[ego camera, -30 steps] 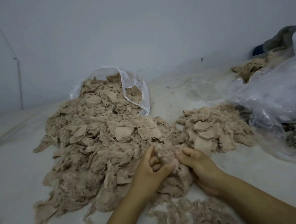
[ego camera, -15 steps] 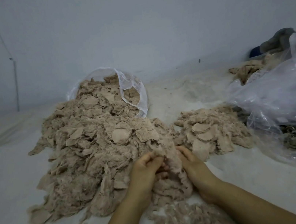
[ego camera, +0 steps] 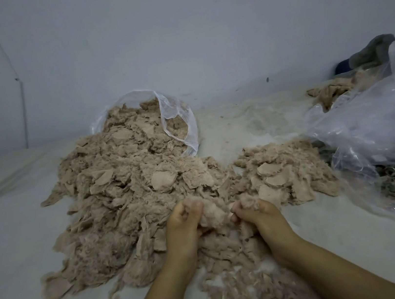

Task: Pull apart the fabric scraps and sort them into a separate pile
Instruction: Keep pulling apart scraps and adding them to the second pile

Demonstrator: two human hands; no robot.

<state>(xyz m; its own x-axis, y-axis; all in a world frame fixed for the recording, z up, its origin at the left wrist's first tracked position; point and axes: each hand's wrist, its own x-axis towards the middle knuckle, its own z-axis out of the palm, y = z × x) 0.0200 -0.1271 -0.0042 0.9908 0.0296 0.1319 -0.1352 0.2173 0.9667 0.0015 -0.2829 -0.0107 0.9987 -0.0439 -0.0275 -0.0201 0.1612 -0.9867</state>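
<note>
From the head view, my left hand (ego camera: 184,224) and my right hand (ego camera: 256,213) are up close together in front of me, each with its fingers curled tight into the same clump of fabric scraps (ego camera: 214,214), which stretches between them just above the near edge of the big pile (ego camera: 127,198). That big pile of beige scraps spreads across the pale floor (ego camera: 333,244) on my left and runs back into the mouth of a clear plastic bag (ego camera: 178,116) lying on its side by the wall (ego camera: 174,37). The smaller sorted pile (ego camera: 286,169) lies to my right, just beyond my right hand. More loose scraps (ego camera: 251,292) lie between my forearms. A large crumpled clear bag (ego camera: 380,127) sits at the far right, with darker cloth (ego camera: 369,52) behind it.
</note>
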